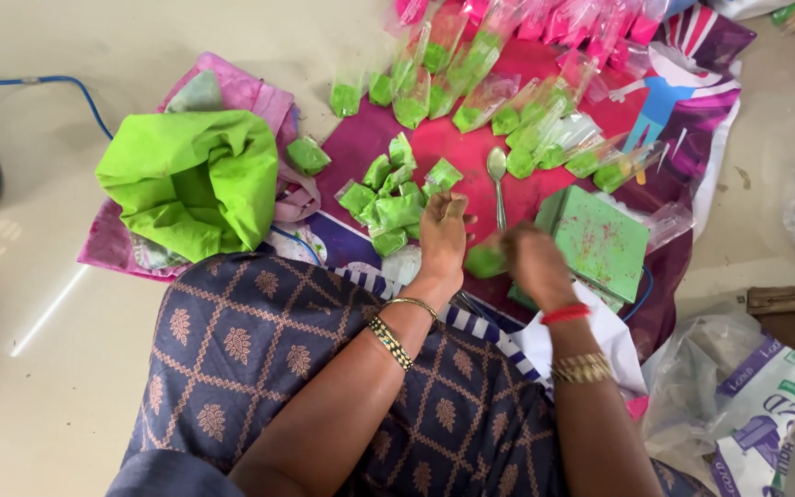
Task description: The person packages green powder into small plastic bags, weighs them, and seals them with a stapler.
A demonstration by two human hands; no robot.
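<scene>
My left hand (pixel 441 237) hovers with fingers spread just right of a pile of small folded packets of green powder (pixel 390 198). My right hand (pixel 534 262), blurred by motion, grips a small clear packet of green powder (pixel 487 260) at its left side. A metal spoon (pixel 498 179) lies on the printed cloth (pixel 471 147) just beyond both hands. A green-topped flat box (pixel 598 241) dusted with powder sits right of my right hand.
Several open clear pouches with green powder (pixel 508 115) lie in rows farther out, pink ones (pixel 581 18) beyond. A bright green bag (pixel 190 179) on pink cloth sits at left. A blue cable (pixel 57 87) crosses the floor. White plastic bags (pixel 747 405) lie at right.
</scene>
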